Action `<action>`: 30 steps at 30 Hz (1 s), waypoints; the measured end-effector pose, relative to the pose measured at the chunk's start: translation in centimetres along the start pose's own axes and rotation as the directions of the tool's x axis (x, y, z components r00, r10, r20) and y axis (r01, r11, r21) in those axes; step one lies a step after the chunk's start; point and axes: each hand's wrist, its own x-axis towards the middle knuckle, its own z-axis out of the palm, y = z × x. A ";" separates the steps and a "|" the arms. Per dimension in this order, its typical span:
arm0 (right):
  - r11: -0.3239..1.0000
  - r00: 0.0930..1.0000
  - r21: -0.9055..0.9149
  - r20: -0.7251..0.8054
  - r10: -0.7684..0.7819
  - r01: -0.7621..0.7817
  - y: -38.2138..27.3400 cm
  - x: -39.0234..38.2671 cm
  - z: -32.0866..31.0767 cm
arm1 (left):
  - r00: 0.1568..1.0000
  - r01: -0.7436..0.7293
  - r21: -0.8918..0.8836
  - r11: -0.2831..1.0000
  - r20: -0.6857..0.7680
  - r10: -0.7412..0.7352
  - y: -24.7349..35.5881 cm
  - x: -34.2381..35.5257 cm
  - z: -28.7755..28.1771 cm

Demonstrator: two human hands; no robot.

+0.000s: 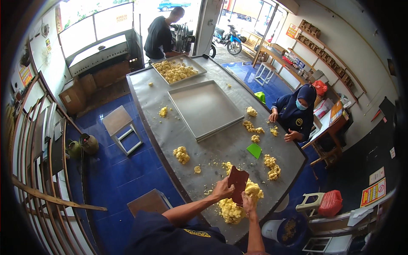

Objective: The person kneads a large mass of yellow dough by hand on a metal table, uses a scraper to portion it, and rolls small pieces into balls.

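Note:
A reddish-brown flat scraper (pixel 238 182) is held tilted over the table's near end, with both hands on it. My left hand (pixel 222 189) is closed on its left edge. Lower down, my right hand (pixel 248 202) grips its right edge. Under and beside the scraper lies a large crumbly heap of yellow dough (pixel 231 212), part of it hidden by the scraper and my hands. Farther up the table sits a green scraper (pixel 254 150). Smaller dough clumps (pixel 181 155) and crumbs are scattered around it.
On the grey table (pixel 148 110) lie an empty metal tray (pixel 204 108) and a far tray (pixel 199 68) holding dough lumps. A masked co-worker (pixel 299 112) stands at the right edge by several clumps; another person (pixel 163 36) is at the far end. Stools (pixel 118 120) stand left.

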 end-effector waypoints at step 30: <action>0.807 0.803 0.559 -0.562 0.198 0.192 8.6 -8.5 -5.4 | 0.901 0.378 0.462 0.802 0.014 -0.433 -17.8 -3.4 1.3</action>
